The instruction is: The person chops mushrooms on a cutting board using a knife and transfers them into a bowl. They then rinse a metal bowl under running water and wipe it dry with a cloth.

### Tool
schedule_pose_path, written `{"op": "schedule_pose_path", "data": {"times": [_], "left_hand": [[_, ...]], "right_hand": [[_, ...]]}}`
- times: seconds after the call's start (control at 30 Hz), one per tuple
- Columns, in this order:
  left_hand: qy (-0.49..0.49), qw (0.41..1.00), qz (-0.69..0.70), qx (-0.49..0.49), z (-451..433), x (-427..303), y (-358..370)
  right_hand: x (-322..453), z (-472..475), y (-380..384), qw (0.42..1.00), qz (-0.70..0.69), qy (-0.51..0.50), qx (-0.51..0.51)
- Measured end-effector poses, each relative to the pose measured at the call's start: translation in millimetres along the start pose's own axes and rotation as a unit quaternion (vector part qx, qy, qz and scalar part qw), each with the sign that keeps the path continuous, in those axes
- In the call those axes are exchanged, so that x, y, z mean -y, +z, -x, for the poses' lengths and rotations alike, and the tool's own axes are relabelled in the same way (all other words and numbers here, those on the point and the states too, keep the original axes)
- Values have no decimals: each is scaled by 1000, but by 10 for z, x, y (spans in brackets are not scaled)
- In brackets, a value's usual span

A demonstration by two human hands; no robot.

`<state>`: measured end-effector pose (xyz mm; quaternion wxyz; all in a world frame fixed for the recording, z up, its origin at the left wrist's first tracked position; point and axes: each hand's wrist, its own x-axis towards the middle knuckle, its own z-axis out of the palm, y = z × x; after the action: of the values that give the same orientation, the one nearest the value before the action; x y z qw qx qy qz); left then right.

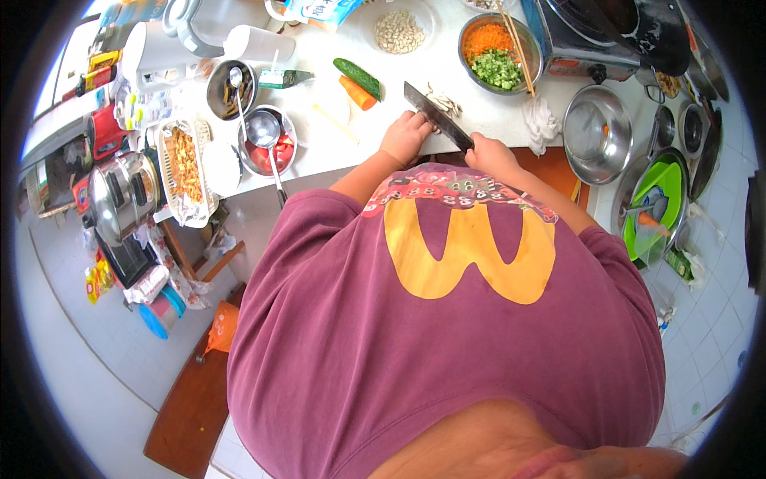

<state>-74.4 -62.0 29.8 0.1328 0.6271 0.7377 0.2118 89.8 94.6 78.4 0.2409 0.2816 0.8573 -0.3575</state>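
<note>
My right hand [489, 154] is closed around the handle of a kitchen cleaver [440, 117], whose dark blade slants up to the left. My left hand [407, 136] rests on the white counter at the blade's left side, fingers bent over a small pale piece that they mostly hide. Thin pale sliced strips [444, 103] lie just beyond the blade. Farther left are a cucumber piece [358, 78] and a carrot piece [357, 93], side by side. A steel bowl [526, 37] behind holds chopped orange and green vegetables, with chopsticks [516, 45] laid across it.
A gas stove [589, 63] with a black pan stands at the back right, beside a crumpled white cloth [540, 124] and a steel bowl [597, 135]. Leftward are a bowl with a ladle [263, 129], another bowl with a spoon [236, 78], and a white plastic basket [206, 203].
</note>
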Motion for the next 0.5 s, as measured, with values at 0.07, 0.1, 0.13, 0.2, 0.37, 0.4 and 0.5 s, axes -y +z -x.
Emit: {"op": "schedule_pose_path", "data": {"times": [0.07,0.1,0.13,0.2,0.37,0.4,0.5], "left_hand": [[-14,1000,-8,11,17,8,44],[-12,1000,-8,9,16,-7,30],[-10,1000,-8,7,18,-20,13],[-10,1000,-7,2,25,-16,4],[-24,999,16,-16,138,-30,61],[-29,999,22,-11,161,-40,56],[-29,999,30,-4,159,-32,17]], "right_hand": [[63,-2,24,1000,6,12,3],[85,-5,40,1000,9,20,5],[65,-62,85,1000,10,15,1],[69,-119,158,1000,8,16,-9],[-161,-261,260,998,-38,-39,-36],[-129,-233,225,998,-40,-38,-34],[-32,-100,79,999,-34,-27,-24]]}}
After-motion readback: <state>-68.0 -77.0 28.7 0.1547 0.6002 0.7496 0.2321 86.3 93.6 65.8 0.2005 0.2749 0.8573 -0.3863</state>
